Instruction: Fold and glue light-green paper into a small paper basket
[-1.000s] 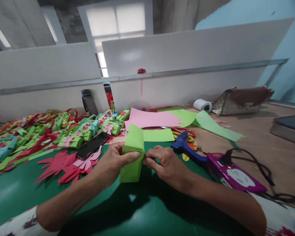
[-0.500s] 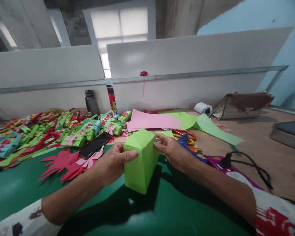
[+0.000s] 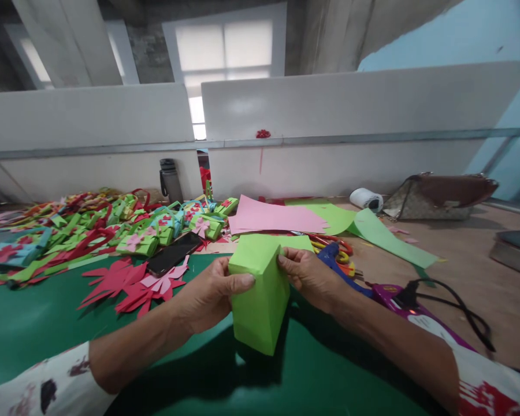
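My left hand (image 3: 211, 293) grips one side of a lime-green folded-paper box (image 3: 256, 309). My right hand (image 3: 311, 278) pinches its upper edge.

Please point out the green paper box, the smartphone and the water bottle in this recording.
Green paper box (image 3: 255, 301): head view, on its front face.
Smartphone (image 3: 175, 254): head view, middle of its dark upper face.
Water bottle (image 3: 171, 182): head view, on its grey body.

Lime-green paper box (image 3: 255, 312), creased, roughly upright
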Action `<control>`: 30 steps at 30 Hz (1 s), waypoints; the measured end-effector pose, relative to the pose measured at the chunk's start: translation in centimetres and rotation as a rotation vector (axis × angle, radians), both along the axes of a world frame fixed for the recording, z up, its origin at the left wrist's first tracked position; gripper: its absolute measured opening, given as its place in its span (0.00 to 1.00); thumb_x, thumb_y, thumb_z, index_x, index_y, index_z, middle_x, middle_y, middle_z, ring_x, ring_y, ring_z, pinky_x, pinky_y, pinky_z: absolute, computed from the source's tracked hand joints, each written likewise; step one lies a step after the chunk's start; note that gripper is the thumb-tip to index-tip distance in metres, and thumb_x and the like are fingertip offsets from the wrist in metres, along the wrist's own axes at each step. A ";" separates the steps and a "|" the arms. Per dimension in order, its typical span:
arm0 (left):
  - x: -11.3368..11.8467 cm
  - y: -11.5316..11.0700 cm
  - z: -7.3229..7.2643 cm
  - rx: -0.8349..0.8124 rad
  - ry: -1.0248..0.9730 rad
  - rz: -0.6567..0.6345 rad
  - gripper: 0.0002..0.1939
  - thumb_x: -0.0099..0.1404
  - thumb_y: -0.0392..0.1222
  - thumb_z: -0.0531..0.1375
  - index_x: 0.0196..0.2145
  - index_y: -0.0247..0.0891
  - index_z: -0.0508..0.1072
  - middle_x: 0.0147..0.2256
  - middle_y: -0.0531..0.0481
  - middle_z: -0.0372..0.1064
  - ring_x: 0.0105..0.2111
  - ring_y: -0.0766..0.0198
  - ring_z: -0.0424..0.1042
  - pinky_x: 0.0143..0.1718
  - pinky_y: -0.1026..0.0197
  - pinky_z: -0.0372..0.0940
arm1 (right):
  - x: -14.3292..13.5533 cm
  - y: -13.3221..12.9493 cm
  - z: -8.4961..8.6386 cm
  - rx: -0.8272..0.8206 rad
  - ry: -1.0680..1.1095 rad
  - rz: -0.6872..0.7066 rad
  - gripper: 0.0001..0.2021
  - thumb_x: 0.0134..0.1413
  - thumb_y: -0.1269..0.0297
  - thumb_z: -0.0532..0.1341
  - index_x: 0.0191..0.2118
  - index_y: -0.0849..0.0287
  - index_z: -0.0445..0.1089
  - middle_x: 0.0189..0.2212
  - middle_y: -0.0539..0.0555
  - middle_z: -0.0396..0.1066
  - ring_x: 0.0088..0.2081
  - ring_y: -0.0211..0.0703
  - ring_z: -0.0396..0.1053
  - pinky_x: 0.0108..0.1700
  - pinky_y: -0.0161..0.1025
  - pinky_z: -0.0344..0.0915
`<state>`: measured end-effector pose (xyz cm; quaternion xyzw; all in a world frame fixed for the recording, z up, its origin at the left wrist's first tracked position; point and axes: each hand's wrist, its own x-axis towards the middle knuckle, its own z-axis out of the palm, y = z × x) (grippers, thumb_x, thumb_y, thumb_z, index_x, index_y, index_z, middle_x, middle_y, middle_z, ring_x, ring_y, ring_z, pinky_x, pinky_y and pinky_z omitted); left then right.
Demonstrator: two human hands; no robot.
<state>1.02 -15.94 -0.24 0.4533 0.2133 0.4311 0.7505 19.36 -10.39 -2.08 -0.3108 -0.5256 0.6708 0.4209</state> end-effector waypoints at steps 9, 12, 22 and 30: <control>0.5 -0.3 -0.3 -0.022 0.000 -0.032 0.15 0.48 0.37 0.69 0.36 0.33 0.76 0.31 0.45 0.75 0.31 0.60 0.73 0.38 0.62 0.64 | -0.3 -0.3 -0.4 -0.001 -0.017 0.014 0.15 0.37 0.53 0.69 0.27 0.59 0.71 0.21 0.49 0.72 0.24 0.39 0.67 0.33 0.39 0.63; 0.6 -0.4 -0.6 -0.020 0.031 -0.040 0.15 0.47 0.39 0.69 0.35 0.33 0.76 0.29 0.46 0.74 0.30 0.62 0.73 0.37 0.63 0.64 | -0.2 0.0 -0.8 0.017 -0.028 0.004 0.16 0.37 0.53 0.69 0.29 0.59 0.71 0.20 0.49 0.71 0.24 0.38 0.67 0.33 0.39 0.63; -1.3 0.4 1.9 0.483 0.532 0.040 0.07 0.55 0.39 0.65 0.32 0.34 0.77 0.30 0.48 0.69 0.31 0.63 0.66 0.35 0.63 0.60 | 0.0 0.1 0.0 0.156 -0.131 -0.132 0.11 0.37 0.61 0.67 0.29 0.61 0.70 0.27 0.52 0.74 0.32 0.42 0.70 0.41 0.42 0.64; -1.9 0.2 0.5 1.538 1.408 0.015 0.10 0.63 0.31 0.54 0.24 0.36 0.68 0.30 0.50 0.66 0.32 0.63 0.61 0.43 0.54 0.54 | 1.4 -1.1 4.0 0.449 -0.155 -0.568 0.12 0.45 0.73 0.60 0.39 0.57 0.68 0.43 0.52 0.70 0.47 0.39 0.65 0.53 0.38 0.58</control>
